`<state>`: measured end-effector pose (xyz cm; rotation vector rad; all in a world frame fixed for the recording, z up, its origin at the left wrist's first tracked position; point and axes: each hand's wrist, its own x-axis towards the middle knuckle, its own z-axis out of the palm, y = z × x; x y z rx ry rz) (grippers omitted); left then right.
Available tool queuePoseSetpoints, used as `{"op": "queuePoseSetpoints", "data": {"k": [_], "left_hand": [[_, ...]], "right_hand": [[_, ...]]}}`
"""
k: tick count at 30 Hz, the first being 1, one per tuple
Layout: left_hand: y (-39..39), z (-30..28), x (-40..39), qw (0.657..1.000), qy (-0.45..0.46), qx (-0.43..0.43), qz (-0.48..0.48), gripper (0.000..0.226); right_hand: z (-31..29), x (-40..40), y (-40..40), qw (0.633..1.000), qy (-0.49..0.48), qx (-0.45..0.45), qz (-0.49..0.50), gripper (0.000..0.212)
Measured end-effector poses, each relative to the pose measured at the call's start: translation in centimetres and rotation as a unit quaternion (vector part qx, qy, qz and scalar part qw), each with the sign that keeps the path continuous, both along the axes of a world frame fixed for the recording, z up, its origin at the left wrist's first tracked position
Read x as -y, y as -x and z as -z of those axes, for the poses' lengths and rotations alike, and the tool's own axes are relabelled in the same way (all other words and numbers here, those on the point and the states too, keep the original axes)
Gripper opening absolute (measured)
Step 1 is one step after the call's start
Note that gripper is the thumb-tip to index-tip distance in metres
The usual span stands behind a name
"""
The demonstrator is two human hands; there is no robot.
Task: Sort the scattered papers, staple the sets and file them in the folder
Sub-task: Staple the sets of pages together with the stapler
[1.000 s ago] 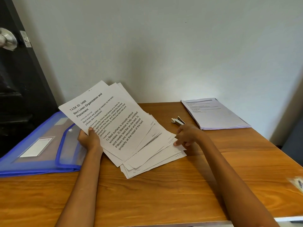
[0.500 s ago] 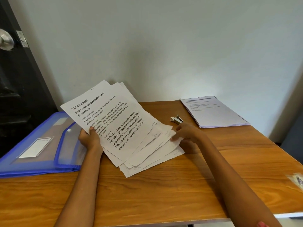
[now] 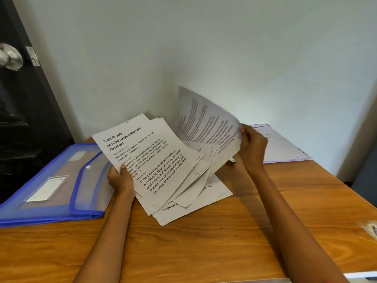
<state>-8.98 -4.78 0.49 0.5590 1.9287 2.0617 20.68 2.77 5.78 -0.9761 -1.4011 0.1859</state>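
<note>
My left hand [image 3: 120, 179] grips a fanned bundle of printed sheets [image 3: 151, 160] by its left edge, the top page headed "TASK ID: 3409". My right hand [image 3: 254, 144] pinches the right edge of one sheet [image 3: 208, 127] and holds it lifted and curved above the fan. One more sheet [image 3: 216, 190] lies flat on the wooden table [image 3: 224, 237] under the bundle. A stapler [image 3: 232, 161] shows only as a small tip behind the lifted sheet. The blue translucent folder [image 3: 51, 184] lies at the left.
A neat stack of papers [image 3: 283, 148] sits at the table's back right, partly behind my right hand. A dark door with a metal knob [image 3: 10, 57] stands at the left. A small clear packet [image 3: 371, 229] lies at the right edge.
My right hand has taken hold of one sheet at the fan's right side and raised it up off the pile. My left hand keeps its hold on the bundle.
</note>
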Motion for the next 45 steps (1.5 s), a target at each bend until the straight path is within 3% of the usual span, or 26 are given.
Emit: {"op": "queuePoseSetpoints", "data": {"k": [5,9,13,23,26,29,31,33,38,42,45], "left_hand": [[-0.3,-0.1,0.0,1.000,0.001,-0.006,0.023,0.027],[-0.5,0.0,0.2,0.998,0.008,0.011,0.055,0.027],[-0.7,-0.1,0.3,0.997,0.003,0.028,0.069,0.028],[-0.4,0.1,0.2,0.996,0.003,0.038,0.086,0.027],[-0.3,0.1,0.2,0.995,0.012,0.035,0.089,0.027],[-0.3,0.1,0.1,0.996,0.020,0.036,0.084,0.027],[-0.3,0.0,0.1,0.996,0.023,0.035,0.085,0.026],[-0.5,-0.1,0.2,0.995,0.027,0.030,0.087,0.026],[-0.7,-0.1,0.5,0.995,0.030,0.032,0.088,0.026],[-0.5,0.0,0.5,0.995,0.026,0.026,0.092,0.028],[-0.5,0.6,0.8,0.993,0.024,0.012,0.114,0.032]], "right_hand": [[-0.5,0.4,-0.6,0.985,-0.037,-0.161,0.058,0.028],[0.4,-1.1,-1.5,0.958,0.020,-0.270,0.093,0.033],[0.5,-1.9,-2.2,0.930,0.071,-0.348,0.090,0.034],[-1.0,-2.0,-3.0,0.834,0.085,-0.544,0.023,0.036],[-1.2,-1.6,-1.7,0.849,0.117,-0.515,-0.014,0.034],[-0.3,-1.3,0.4,0.890,0.266,-0.367,-0.046,0.027],[0.6,-0.7,1.8,0.881,0.374,-0.266,-0.115,0.013],[1.5,0.0,2.7,0.871,0.420,-0.209,-0.149,0.014],[3.0,0.0,3.6,0.859,0.424,-0.205,-0.199,0.023],[3.2,1.1,4.0,0.867,0.394,-0.098,-0.288,0.031],[4.1,2.3,5.3,0.826,0.390,-0.040,-0.405,0.031]]}}
